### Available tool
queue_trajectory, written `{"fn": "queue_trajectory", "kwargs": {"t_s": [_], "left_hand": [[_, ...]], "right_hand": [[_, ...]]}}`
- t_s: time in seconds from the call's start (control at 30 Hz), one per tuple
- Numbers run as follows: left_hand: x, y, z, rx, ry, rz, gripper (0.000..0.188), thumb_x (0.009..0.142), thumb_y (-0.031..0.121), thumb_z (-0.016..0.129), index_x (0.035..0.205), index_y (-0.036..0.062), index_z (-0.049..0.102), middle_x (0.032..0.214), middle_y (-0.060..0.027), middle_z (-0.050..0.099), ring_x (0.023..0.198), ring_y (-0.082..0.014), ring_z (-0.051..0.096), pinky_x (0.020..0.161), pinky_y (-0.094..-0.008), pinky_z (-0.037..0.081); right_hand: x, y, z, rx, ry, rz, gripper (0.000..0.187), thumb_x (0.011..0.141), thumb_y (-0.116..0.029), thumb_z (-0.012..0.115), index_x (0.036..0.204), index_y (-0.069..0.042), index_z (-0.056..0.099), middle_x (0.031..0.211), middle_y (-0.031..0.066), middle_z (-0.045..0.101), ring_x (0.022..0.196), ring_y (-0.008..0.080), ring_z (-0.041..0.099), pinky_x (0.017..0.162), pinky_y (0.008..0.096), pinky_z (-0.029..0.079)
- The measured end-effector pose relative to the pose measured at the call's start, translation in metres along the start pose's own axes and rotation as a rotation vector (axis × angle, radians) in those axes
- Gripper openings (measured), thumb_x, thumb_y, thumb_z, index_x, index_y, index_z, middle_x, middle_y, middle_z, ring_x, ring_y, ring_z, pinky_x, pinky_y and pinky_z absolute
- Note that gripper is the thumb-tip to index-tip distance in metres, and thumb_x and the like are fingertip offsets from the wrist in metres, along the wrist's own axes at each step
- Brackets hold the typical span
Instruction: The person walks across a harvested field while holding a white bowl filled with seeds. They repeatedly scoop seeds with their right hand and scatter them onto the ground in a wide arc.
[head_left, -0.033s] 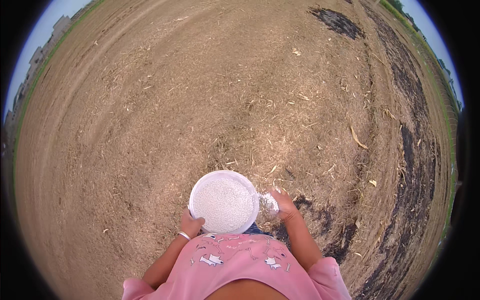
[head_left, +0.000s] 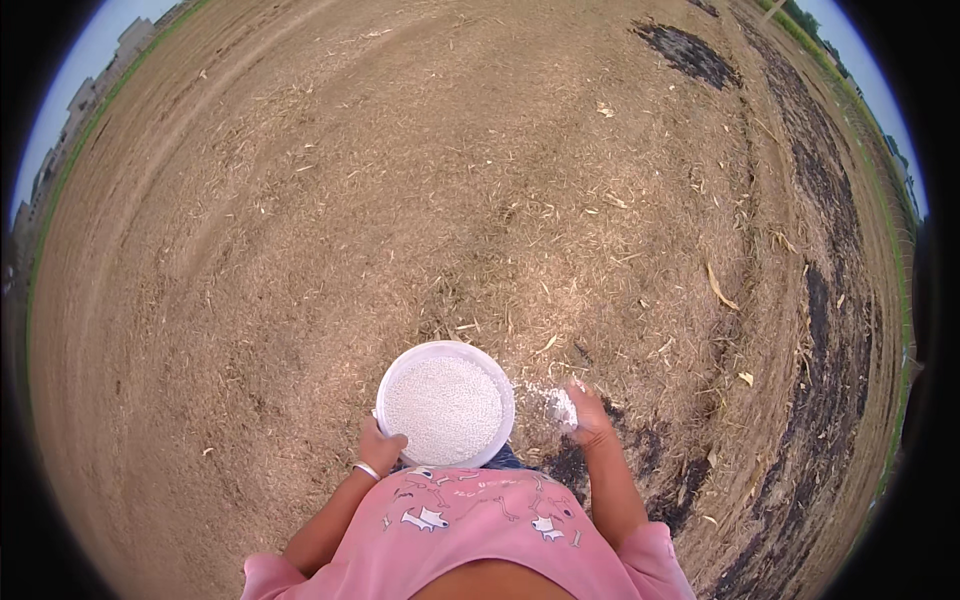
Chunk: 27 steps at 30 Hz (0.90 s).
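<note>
A round white bucket point(head_left: 508, 412) is held against my front, filled near its rim with small white granules point(head_left: 443, 408). My left hand point(head_left: 379, 447) grips the bucket's left side, thumb over the rim and the fingers hidden beneath. To the right of the bucket and apart from it, my right hand point(head_left: 588, 412) is cupped around a handful of white granules point(head_left: 561, 408). Loose grains hang in the air between that hand and the rim, blurred by motion.
Dry brown soil point(head_left: 400, 200) strewn with straw bits spreads ahead. Blackened ground point(head_left: 690, 55) shows at the far right, and a long dark strip point(head_left: 825, 320) runs down the right side. A dry husk point(head_left: 720, 288) lies right of centre. Buildings point(head_left: 135, 38) stand at the far left.
My right hand, with its handful of granules, has moved a little to the right, away from the bucket. Grains now trail across a wider gap. My left hand keeps its grip.
</note>
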<state>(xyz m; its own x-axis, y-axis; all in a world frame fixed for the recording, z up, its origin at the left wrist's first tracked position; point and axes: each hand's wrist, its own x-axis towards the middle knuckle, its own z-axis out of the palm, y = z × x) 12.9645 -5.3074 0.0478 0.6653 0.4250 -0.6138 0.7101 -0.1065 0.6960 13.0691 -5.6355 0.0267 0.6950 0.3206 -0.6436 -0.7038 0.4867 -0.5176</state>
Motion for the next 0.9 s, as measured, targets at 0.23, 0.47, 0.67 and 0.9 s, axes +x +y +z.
{"fn": "queue_trajectory", "kwargs": {"t_s": [0.23, 0.47, 0.67, 0.9], "left_hand": [[0.004, -0.013, -0.043, -0.307, 0.177, -0.177, 0.038, 0.060, 0.002, 0.057, 0.094, -0.0042, 0.041, 0.077, -0.0139, 0.054, 0.049, -0.0202, 0.055, 0.033, -0.0288, 0.043], [0.002, -0.004, -0.064, -0.529, 0.327, -0.332, 0.024, 0.061, 0.000, 0.051, 0.084, -0.0030, 0.047, 0.061, -0.0097, 0.051, 0.035, -0.0156, 0.047, 0.025, -0.0249, 0.034], [0.025, -0.004, -0.058, -0.535, 0.477, -0.327, 0.028, 0.060, 0.001, 0.054, 0.086, -0.0033, 0.045, 0.061, -0.0102, 0.050, 0.035, -0.0163, 0.046, 0.025, -0.0260, 0.031], [0.051, 0.024, -0.065, -0.608, 0.382, -0.329, 0.030, 0.061, 0.000, 0.053, 0.089, -0.0038, 0.041, 0.056, -0.0101, 0.048, 0.031, -0.0150, 0.041, 0.025, -0.0261, 0.028]], "right_hand": [[0.047, -0.016, -0.205, 0.358, 0.744, -0.086, 0.022, 0.089, -0.026, 0.039, 0.099, -0.010, 0.050, 0.077, 0.0049, 0.057, 0.063, 0.0195, 0.055, 0.044, 0.0273, 0.046], [0.134, -0.137, 0.128, -0.019, -0.169, -0.240, 0.012, 0.085, -0.022, 0.050, 0.082, -0.011, 0.048, 0.056, -0.0016, 0.047, 0.037, 0.0059, 0.040, 0.026, 0.0189, 0.027], [0.166, -0.107, 0.007, -0.045, 0.270, -0.095, 0.021, 0.088, -0.031, 0.042, 0.080, -0.012, 0.046, 0.049, -0.0037, 0.038, 0.033, 0.0057, 0.032, 0.025, 0.0182, 0.021], [0.231, 0.028, -0.245, 0.335, 0.757, 0.201, 0.024, 0.086, -0.030, 0.042, 0.077, -0.008, 0.048, 0.054, 0.0010, 0.044, 0.040, 0.0143, 0.042, 0.033, 0.0253, 0.036]]}}
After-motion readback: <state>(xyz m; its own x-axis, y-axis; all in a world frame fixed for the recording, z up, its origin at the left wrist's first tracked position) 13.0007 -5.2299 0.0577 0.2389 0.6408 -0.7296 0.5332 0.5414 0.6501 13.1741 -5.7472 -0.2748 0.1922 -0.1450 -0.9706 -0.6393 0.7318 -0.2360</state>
